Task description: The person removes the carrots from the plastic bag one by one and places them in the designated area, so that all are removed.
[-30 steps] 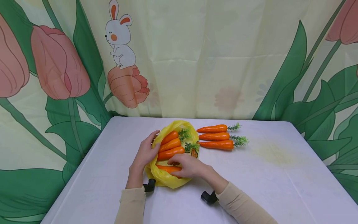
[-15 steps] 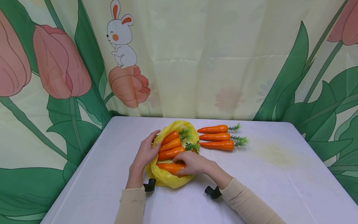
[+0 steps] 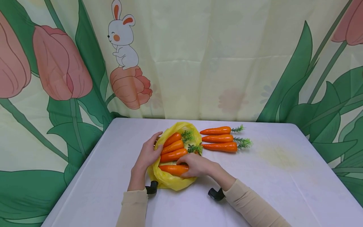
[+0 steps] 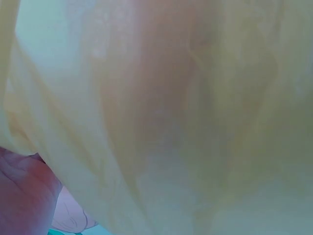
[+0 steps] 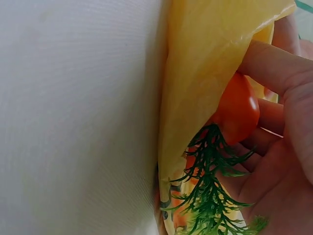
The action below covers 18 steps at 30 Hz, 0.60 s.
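Note:
A yellow plastic bag (image 3: 174, 185) lies on the table with its mouth spread wide, several orange toy carrots inside. My left hand (image 3: 148, 153) holds the bag's left rim, thumb on the inner side. Reaching into the near side of the bag, my right hand (image 3: 197, 165) grips the nearest carrot (image 3: 172, 170) around its thick end. The right wrist view shows that carrot's top (image 5: 239, 110) and green leaves (image 5: 212, 181) beside the palm. Above it in the bag rest three more carrots (image 3: 173, 155), side by side. Bag film fills most of the left wrist view.
Three carrots (image 3: 219, 147) lie in a row on the white table (image 3: 272, 189), right of the bag, leaves pointing right. A curtain (image 3: 235, 63) printed with tulips and a rabbit hangs behind the table's far edge. Black wrist cameras (image 3: 216, 194) stick out below both wrists.
My right hand has moved slightly right and closed around the nearest carrot, which has shifted right with it inside the bag. My left hand has stayed on the rim.

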Each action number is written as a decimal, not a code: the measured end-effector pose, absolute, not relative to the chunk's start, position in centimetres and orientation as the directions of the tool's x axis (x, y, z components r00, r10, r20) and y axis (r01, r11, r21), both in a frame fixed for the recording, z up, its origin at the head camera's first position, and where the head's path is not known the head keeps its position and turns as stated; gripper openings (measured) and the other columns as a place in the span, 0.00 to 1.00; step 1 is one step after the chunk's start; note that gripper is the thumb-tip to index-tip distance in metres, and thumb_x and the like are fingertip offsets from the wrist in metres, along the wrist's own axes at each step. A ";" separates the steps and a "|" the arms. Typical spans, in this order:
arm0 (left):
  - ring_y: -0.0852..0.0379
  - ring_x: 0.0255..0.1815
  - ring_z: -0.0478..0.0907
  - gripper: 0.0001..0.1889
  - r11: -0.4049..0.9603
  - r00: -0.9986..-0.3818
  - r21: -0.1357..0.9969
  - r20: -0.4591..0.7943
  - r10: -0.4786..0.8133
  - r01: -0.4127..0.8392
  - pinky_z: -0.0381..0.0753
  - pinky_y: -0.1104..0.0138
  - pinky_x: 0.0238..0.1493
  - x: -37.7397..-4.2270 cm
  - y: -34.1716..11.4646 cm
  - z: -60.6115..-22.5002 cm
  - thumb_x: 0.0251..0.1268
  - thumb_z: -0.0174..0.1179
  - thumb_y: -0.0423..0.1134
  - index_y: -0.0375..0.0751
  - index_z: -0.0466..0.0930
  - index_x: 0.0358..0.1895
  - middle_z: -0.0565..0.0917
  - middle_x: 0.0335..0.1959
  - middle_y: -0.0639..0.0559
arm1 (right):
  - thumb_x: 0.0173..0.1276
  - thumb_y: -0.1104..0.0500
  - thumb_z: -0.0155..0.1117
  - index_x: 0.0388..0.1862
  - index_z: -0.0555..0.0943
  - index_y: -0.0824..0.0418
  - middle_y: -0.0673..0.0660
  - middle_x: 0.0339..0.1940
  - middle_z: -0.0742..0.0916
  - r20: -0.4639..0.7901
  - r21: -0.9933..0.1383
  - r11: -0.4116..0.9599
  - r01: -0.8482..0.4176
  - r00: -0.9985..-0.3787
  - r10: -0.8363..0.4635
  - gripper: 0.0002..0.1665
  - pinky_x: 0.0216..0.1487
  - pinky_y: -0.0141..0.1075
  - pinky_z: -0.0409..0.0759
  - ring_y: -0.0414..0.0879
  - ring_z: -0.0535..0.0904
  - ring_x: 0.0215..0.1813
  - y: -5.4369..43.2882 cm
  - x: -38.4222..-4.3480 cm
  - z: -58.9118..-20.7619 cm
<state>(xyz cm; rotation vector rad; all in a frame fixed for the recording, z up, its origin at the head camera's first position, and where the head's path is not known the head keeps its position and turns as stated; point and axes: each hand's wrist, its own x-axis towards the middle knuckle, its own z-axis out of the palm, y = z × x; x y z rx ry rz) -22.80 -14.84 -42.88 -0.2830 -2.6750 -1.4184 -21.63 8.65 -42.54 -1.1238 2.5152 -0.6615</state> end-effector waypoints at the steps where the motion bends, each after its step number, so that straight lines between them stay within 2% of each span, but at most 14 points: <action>1: 0.47 0.50 0.77 0.29 0.548 -0.978 0.810 0.174 0.117 0.210 0.79 0.51 0.56 -22.8 -14.8 -42.8 0.71 0.58 0.33 0.43 0.66 0.75 0.78 0.60 0.42 | 0.63 0.53 0.75 0.55 0.85 0.59 0.47 0.48 0.86 -0.088 -0.528 0.586 -0.614 -0.647 -0.757 0.22 0.51 0.34 0.77 0.38 0.76 0.43 8.7 -21.6 -42.5; 11: 0.47 0.48 0.77 0.28 0.547 -0.977 0.810 0.179 0.116 0.213 0.80 0.52 0.54 -22.7 -14.8 -42.8 0.71 0.57 0.34 0.44 0.67 0.74 0.79 0.59 0.43 | 0.62 0.57 0.74 0.55 0.84 0.58 0.47 0.49 0.86 -0.023 -0.541 0.578 -0.611 -0.676 -0.737 0.22 0.55 0.38 0.78 0.39 0.78 0.46 10.0 -22.0 -41.5; 18: 0.48 0.48 0.78 0.28 0.543 -0.973 0.807 0.198 0.122 0.232 0.82 0.52 0.51 -22.7 -14.9 -42.8 0.71 0.57 0.34 0.42 0.67 0.74 0.79 0.57 0.42 | 0.62 0.58 0.74 0.57 0.84 0.57 0.47 0.49 0.86 0.009 -0.533 0.592 -0.604 -0.705 -0.710 0.23 0.52 0.39 0.78 0.40 0.77 0.45 11.7 -22.2 -40.8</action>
